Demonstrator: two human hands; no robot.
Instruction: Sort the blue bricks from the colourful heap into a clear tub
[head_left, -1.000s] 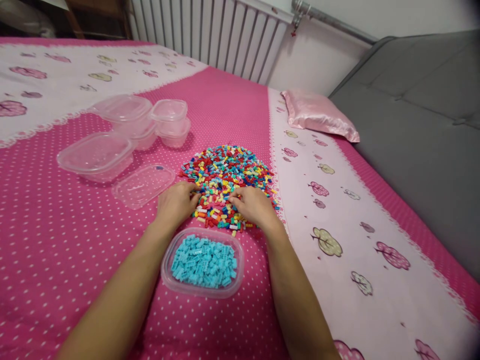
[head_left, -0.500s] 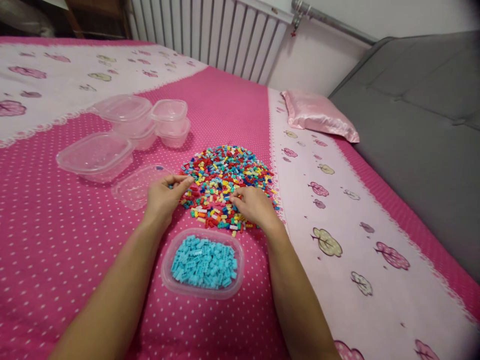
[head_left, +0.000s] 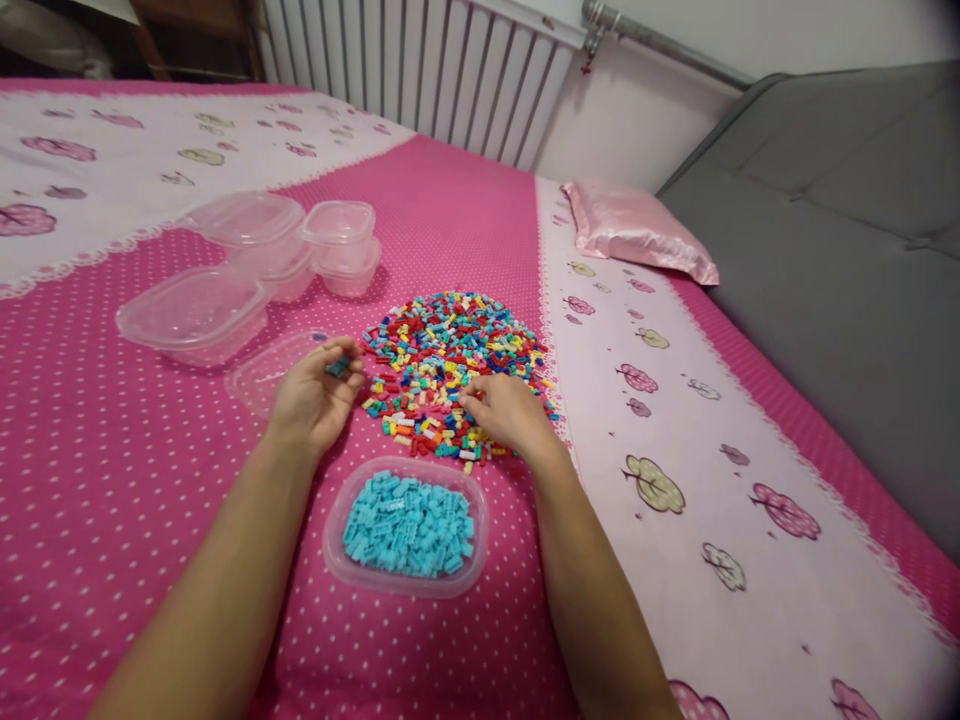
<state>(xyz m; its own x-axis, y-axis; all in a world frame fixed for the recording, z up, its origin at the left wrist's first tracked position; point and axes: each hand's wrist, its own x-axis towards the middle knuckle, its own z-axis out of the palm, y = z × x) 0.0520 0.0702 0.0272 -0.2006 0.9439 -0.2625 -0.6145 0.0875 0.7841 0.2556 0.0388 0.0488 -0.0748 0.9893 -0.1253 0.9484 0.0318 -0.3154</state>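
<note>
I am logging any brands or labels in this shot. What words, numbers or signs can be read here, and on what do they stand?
None can be read.
The clear plastic containers, the container of light blue bricks and the loose lid show no label.
The bedspread bears only dots and tree motifs, no words.
Any marks on the bricks in the mixed pile are too small to tell.
</note>
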